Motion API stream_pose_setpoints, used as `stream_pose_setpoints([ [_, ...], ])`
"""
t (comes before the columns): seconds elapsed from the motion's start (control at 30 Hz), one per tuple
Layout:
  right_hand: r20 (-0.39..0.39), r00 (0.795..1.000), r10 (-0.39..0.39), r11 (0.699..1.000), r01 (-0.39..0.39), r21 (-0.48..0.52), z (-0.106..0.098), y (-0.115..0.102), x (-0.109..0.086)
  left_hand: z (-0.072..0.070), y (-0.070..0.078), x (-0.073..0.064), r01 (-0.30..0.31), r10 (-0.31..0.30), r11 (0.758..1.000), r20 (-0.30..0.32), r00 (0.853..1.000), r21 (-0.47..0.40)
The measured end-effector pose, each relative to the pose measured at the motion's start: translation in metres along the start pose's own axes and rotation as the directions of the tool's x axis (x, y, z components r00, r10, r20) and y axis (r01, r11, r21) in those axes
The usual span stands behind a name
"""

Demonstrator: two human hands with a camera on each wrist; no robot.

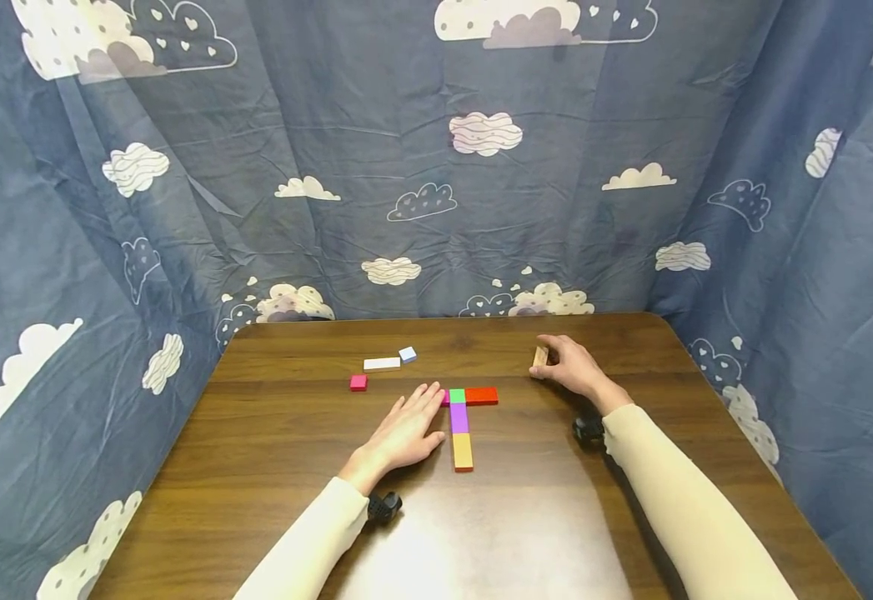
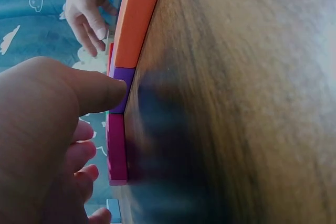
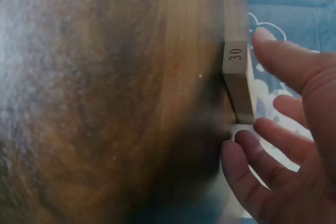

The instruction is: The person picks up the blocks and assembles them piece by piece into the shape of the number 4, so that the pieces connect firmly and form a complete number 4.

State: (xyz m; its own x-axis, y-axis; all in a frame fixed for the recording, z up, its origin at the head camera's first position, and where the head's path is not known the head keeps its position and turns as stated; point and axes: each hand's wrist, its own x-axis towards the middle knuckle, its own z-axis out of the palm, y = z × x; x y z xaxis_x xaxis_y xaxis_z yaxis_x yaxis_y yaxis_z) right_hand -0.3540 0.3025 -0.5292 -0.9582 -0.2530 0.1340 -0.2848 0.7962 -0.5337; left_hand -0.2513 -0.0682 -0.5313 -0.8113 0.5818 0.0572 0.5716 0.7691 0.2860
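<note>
My left hand (image 1: 404, 429) lies with straight fingers over the left end of a T-shaped row of blocks. The magenta block (image 2: 117, 148) sits under or beside its fingers, and its thumb overlaps the purple block (image 1: 459, 417) in the left wrist view. A green block (image 1: 457, 396), a red block (image 1: 481, 396) and an orange-yellow block (image 1: 463, 451) make up the rest of the T. At the back right, my right hand (image 1: 573, 367) spreads its thumb and fingers around a plain wooden block (image 3: 241, 93) marked 30, with a gap at the thumb in the right wrist view.
Left of the T stand a white block (image 1: 381, 364), a pale blue block (image 1: 408, 354) and a small red-pink block (image 1: 358, 382). All lie on the brown wooden table (image 1: 271, 467). A blue cloud-patterned curtain (image 1: 376, 242) surrounds its back and sides.
</note>
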Motion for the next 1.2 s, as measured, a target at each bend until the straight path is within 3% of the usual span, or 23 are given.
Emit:
stream_pose_setpoints([
  [0.83,0.037,0.997,0.069,0.992,-0.072,0.099,0.004,0.012,0.002,0.002,-0.002,0.007,-0.012,0.013,1.0,-0.017,1.0,0.026],
  [1.2,0.024,0.997,0.068,0.987,-0.071,0.141,0.007,0.013,0.003,0.005,-0.001,0.005,0.005,-0.005,0.999,0.025,1.0,0.032],
])
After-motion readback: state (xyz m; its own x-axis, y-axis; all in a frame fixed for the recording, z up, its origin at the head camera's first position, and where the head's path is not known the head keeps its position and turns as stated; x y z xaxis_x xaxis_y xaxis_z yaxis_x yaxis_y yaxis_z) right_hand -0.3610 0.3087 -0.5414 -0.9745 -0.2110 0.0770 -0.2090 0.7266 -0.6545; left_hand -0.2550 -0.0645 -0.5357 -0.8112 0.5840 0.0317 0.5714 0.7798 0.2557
